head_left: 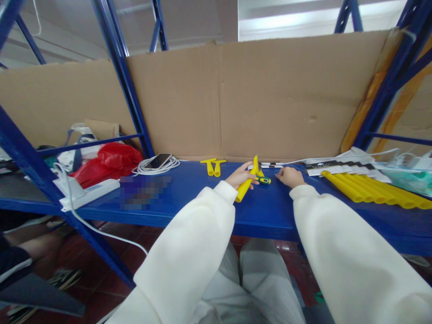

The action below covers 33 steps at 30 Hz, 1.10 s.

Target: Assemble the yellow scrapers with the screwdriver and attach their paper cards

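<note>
My left hand is closed around a yellow tube-handled piece that looks like a squeegee. It is tilted, its hollow end toward me and a narrow head at the top. Just beyond that hand, a green-and-yellow tool handle lies on the blue shelf. My right hand rests low over the shelf to the right of the tool, its fingers pinched together; whatever is in them is too small to make out. Two yellow T-shaped pieces lie left of my left hand, near the cardboard.
A row of yellow tubes lies at right beside black-and-white strips. On the left are a phone on a coiled white cable, a red bag and a white power strip. Cardboard backs the shelf between blue posts.
</note>
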Tool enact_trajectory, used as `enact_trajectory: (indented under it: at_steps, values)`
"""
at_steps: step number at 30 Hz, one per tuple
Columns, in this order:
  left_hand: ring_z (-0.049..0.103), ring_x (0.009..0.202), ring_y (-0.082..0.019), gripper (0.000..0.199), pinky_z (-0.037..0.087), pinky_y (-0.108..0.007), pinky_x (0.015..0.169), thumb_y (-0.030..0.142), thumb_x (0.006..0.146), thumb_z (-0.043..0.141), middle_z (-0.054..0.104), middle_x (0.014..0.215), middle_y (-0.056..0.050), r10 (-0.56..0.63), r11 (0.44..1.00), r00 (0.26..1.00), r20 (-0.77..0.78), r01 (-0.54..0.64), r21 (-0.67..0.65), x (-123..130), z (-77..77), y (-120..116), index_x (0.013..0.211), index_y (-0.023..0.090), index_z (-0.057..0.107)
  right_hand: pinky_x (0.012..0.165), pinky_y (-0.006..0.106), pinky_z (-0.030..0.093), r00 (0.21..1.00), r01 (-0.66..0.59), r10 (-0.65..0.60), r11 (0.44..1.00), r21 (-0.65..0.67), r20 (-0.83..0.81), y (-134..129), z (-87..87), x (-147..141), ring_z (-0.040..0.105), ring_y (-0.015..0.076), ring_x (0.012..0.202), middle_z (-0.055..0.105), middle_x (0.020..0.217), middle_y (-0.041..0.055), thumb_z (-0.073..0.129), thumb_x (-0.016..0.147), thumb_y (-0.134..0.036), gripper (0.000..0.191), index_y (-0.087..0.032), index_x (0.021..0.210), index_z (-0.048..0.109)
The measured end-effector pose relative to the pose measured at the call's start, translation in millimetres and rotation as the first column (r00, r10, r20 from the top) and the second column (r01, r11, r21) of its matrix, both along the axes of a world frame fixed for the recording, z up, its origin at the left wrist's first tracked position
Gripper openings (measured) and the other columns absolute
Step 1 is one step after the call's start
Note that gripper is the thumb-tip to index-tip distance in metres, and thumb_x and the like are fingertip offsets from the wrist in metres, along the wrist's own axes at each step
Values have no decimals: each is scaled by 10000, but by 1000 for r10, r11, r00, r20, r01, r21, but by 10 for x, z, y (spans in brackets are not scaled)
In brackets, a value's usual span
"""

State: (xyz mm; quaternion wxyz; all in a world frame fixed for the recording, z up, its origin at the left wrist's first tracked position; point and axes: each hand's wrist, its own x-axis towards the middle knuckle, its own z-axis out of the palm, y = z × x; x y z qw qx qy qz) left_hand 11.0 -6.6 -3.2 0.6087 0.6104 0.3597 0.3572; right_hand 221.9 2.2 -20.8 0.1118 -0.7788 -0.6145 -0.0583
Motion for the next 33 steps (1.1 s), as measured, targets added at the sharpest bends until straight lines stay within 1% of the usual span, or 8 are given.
enact_trajectory:
  at_steps: [5, 9, 12, 16, 22, 26, 29, 33]
  values:
    - [658, 589, -101, 725, 487, -175, 468, 0, 772, 559, 659, 1086, -82, -11, 1000, 1000, -8, 11, 2, -2, -17, 27, 1430, 238, 369, 831, 331, 494, 1000, -4, 4, 1000, 12, 9, 10, -10, 5, 678, 261, 1028, 727, 1034, 145, 549, 875, -248, 225, -183, 989, 731]
    - [655, 587, -96, 737, 485, -166, 461, -7, 769, 542, 657, 1103, -82, -25, 1000, 1000, -11, 25, 8, -2, -11, 14, 1436, 243, 355, 809, 319, 504, 1000, -14, 14, 1000, 12, 1, 23, -21, 4, 686, 255, 1010, 732, 1018, 129, 542, 890, -299, 233, -196, 987, 727]
    - [647, 570, -92, 728, 479, -169, 450, -18, 774, 530, 653, 1095, -86, -16, 1000, 1000, -16, 16, 6, 3, 8, -14, 1437, 223, 349, 827, 331, 506, 1000, -16, 16, 1000, -15, 2, 9, -6, -22, 679, 271, 1041, 729, 1035, 147, 520, 909, -308, 263, -175, 1021, 717]
    - [645, 563, -93, 724, 476, -174, 445, -21, 780, 522, 652, 1086, -90, -5, 1000, 1000, -24, 5, -1, 9, 22, -35, 1441, 211, 340, 850, 333, 505, 999, -30, 31, 999, -39, 26, -11, 17, -60, 673, 277, 1072, 723, 1063, 156, 521, 898, -249, 256, -169, 1053, 708]
    - [660, 584, -104, 731, 490, -187, 466, -11, 772, 542, 647, 1117, -97, -13, 1000, 1000, -17, 13, 6, 0, 5, -7, 1438, 225, 355, 856, 334, 504, 997, -70, 71, 996, -56, 15, 70, -34, -19, 664, 304, 1093, 710, 1085, 209, 514, 905, -209, 273, -103, 1076, 698]
    - [669, 594, -112, 737, 493, -191, 478, -14, 774, 544, 651, 1108, -97, -12, 1000, 1000, -16, 12, -1, -6, 4, 2, 1444, 228, 350, 842, 283, 496, 992, -122, 124, 991, -62, 16, 115, -58, 1, 678, 266, 1060, 723, 1057, 184, 516, 880, -107, 257, -106, 1047, 712]
    - [663, 584, -106, 730, 488, -184, 470, -16, 776, 538, 652, 1101, -89, -4, 1000, 1000, -13, 4, 1, -3, 16, -13, 1438, 232, 355, 814, 232, 488, 987, -158, 159, 986, -47, 17, 119, -54, 0, 698, 225, 991, 741, 985, 153, 521, 839, -32, 264, -116, 970, 735]
    - [653, 569, -96, 714, 472, -163, 446, -12, 783, 525, 654, 1079, -84, 6, 1000, 1000, -22, -6, -2, 3, 34, -42, 1433, 227, 351, 792, 201, 487, 979, -200, 200, 980, -14, 27, 145, -66, 28, 705, 209, 952, 750, 968, 142, 550, 808, -19, 250, -121, 915, 752]
